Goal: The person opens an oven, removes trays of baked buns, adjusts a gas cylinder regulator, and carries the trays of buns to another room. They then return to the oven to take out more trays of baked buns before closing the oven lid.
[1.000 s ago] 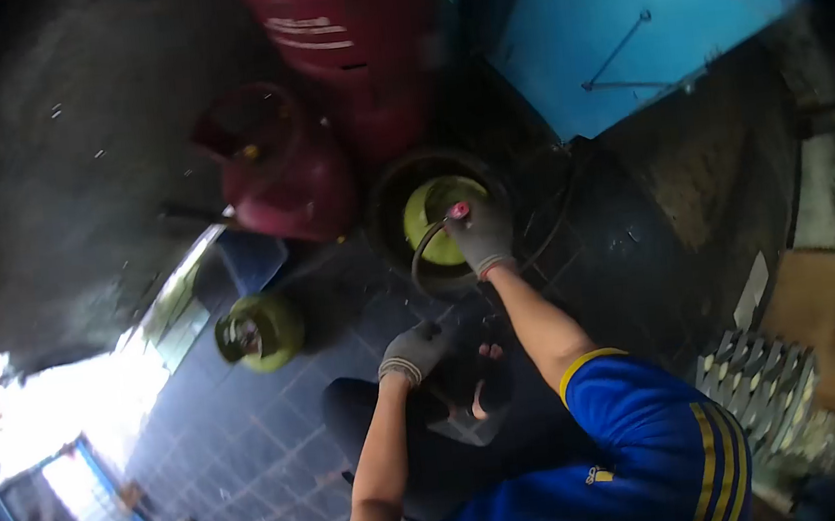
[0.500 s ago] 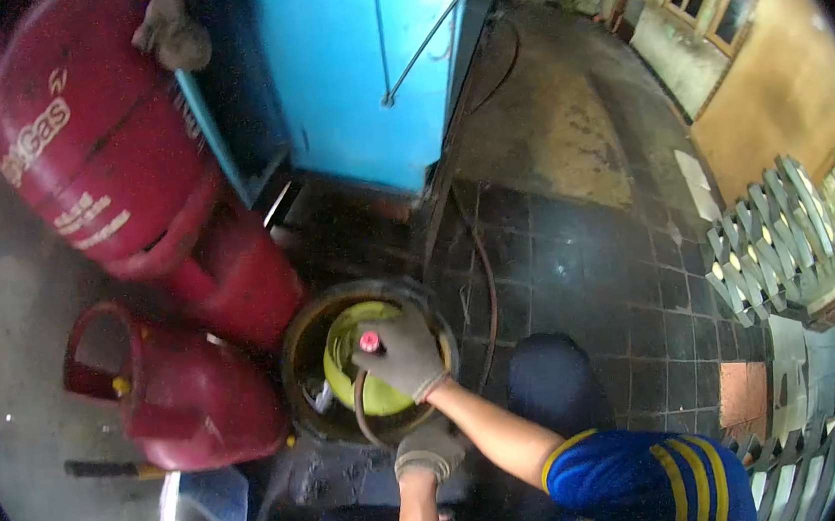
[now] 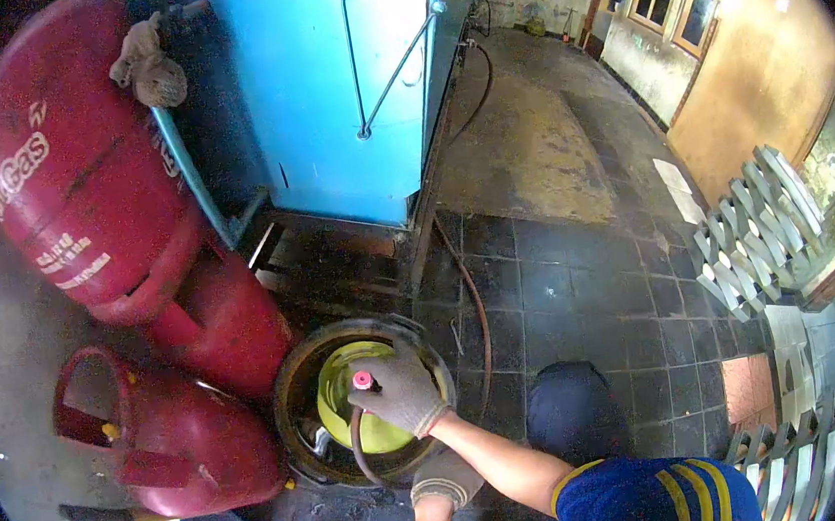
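My right hand [image 3: 402, 395], in a grey-brown glove, is closed around a hose fitting with a pinkish-red round end [image 3: 362, 378]. It is above a yellow-green gas cylinder [image 3: 331, 391] that stands inside a dark round tub [image 3: 292, 443]. From the fitting, a brown hose [image 3: 358, 445] curves down over the tub's front rim. My left hand [image 3: 447, 479], gloved too, is closed at the lower part of this hose, just outside the rim. Its fingertips are hidden beneath the hand. The underside of the fitting, where it meets the cylinder, is also hidden.
Large dark red gas cylinders [image 3: 77, 173] stand and lie at left, one lying cylinder [image 3: 198, 432] close to the tub. A blue metal cabinet [image 3: 310, 80] with a glove [image 3: 153, 70] beside it is behind. Another hose [image 3: 477, 300] crosses the tiles. Slatted grey blocks [image 3: 762, 232] are at right.
The camera view has tipped up, so everything sits lower in the picture and a green cylinder at the bottom has nearly left view. Both hands keep their places at the fitting and hose.
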Action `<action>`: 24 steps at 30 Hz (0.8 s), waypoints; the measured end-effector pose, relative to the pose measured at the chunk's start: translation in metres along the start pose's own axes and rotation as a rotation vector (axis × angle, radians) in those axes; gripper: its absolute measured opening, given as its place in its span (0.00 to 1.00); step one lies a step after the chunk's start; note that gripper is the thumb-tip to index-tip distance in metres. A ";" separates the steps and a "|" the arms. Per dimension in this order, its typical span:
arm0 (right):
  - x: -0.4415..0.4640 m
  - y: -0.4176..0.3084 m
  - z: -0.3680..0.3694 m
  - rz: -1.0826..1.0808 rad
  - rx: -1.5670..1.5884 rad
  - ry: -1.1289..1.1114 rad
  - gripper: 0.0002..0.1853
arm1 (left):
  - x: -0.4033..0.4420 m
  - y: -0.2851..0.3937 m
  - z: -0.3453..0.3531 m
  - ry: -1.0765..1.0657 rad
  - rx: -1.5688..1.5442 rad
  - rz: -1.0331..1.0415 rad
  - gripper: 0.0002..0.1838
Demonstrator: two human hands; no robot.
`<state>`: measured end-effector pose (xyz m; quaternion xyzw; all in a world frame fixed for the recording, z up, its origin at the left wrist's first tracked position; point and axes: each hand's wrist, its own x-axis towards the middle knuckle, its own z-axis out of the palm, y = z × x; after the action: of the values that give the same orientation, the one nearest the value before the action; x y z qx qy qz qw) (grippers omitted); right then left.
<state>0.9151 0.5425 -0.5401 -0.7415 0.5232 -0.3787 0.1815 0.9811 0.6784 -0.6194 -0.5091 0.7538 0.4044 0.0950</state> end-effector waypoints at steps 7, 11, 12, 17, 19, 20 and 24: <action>0.005 -0.002 -0.003 -0.014 -0.014 -0.029 0.24 | -0.001 -0.007 0.007 -0.008 0.023 -0.009 0.34; 0.004 -0.005 -0.004 -0.029 -0.011 -0.018 0.25 | 0.001 -0.009 0.007 -0.015 0.033 -0.010 0.34; 0.004 -0.007 -0.006 -0.001 -0.001 -0.047 0.25 | 0.001 -0.009 0.008 -0.018 0.036 -0.010 0.34; 0.004 0.000 0.000 -0.029 -0.022 -0.050 0.25 | 0.006 -0.009 0.006 -0.028 0.048 -0.007 0.33; 0.004 0.001 0.001 -0.025 -0.028 -0.081 0.26 | 0.008 -0.010 0.005 -0.030 0.055 -0.007 0.33; 0.003 0.002 0.003 -0.018 -0.033 -0.063 0.26 | 0.009 -0.011 0.005 -0.032 0.055 -0.006 0.33; 0.004 0.007 0.008 -0.070 -0.032 -0.009 0.28 | 0.010 -0.010 0.005 -0.033 0.058 -0.009 0.33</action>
<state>0.9169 0.5352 -0.5488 -0.7640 0.5020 -0.3731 0.1585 0.9838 0.6734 -0.6333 -0.5030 0.7611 0.3903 0.1239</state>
